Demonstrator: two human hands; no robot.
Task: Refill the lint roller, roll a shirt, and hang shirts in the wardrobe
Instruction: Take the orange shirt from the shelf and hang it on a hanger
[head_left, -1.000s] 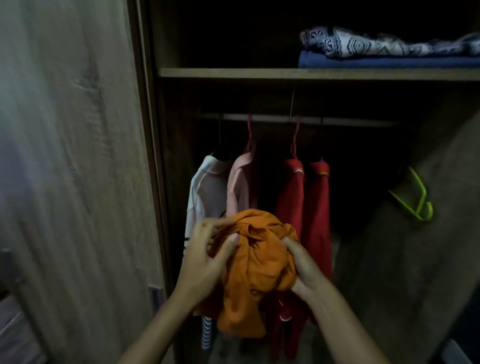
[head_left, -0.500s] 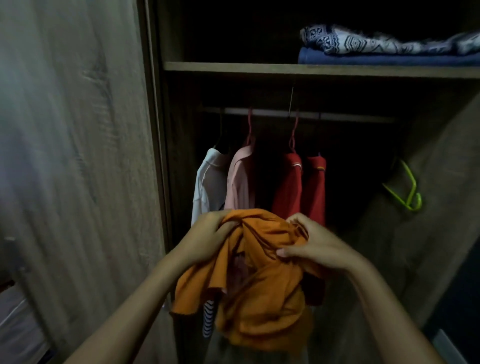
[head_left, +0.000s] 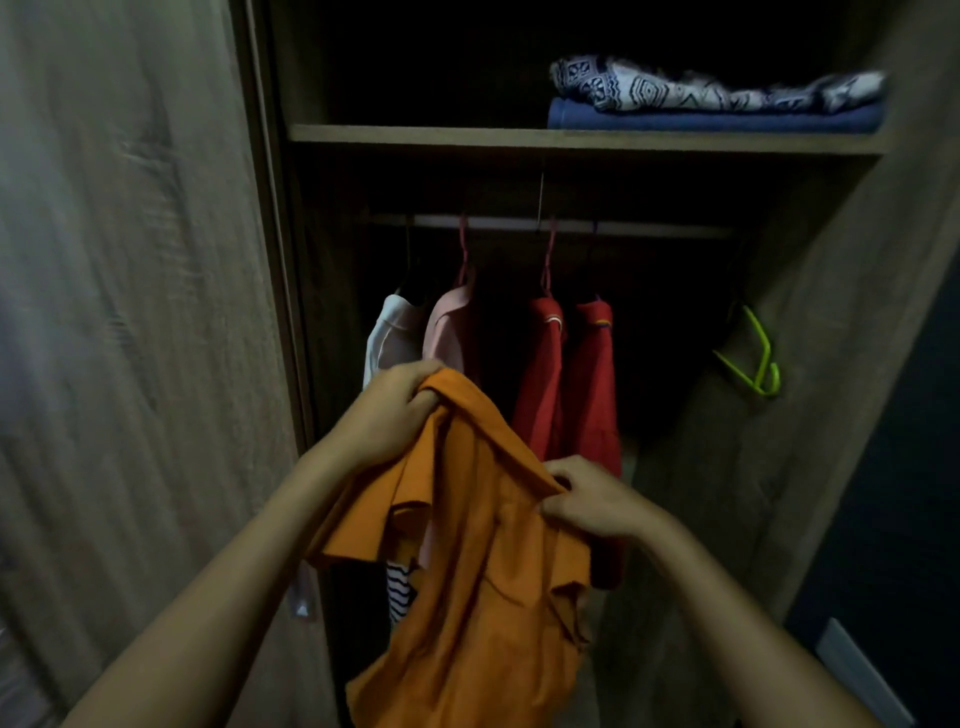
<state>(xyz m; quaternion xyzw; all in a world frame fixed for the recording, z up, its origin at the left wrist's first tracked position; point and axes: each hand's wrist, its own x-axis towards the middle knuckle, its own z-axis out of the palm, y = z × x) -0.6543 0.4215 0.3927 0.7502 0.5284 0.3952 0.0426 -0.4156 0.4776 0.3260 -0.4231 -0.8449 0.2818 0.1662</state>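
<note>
An orange shirt (head_left: 478, 561) hangs unfolded in front of the open wardrobe. My left hand (head_left: 389, 410) grips its top edge near the collar, higher up. My right hand (head_left: 587, 501) pinches the fabric lower and to the right. Behind it, on the rail (head_left: 649, 227), hang a white shirt (head_left: 387, 340), a pink shirt (head_left: 449, 332) and two red shirts (head_left: 543, 374). An empty green hanger (head_left: 753, 358) hangs at the right end of the wardrobe. No lint roller is in view.
The wardrobe's wooden door (head_left: 130, 312) stands at the left and its side panel (head_left: 831, 364) at the right. The shelf (head_left: 571, 137) above the rail carries a folded blue cloth (head_left: 717, 120) with a patterned cloth (head_left: 701, 91) on top.
The bunched orange shirt has been opened out and now hangs long. My left hand rose to its top edge; my right hand shifted right and lower.
</note>
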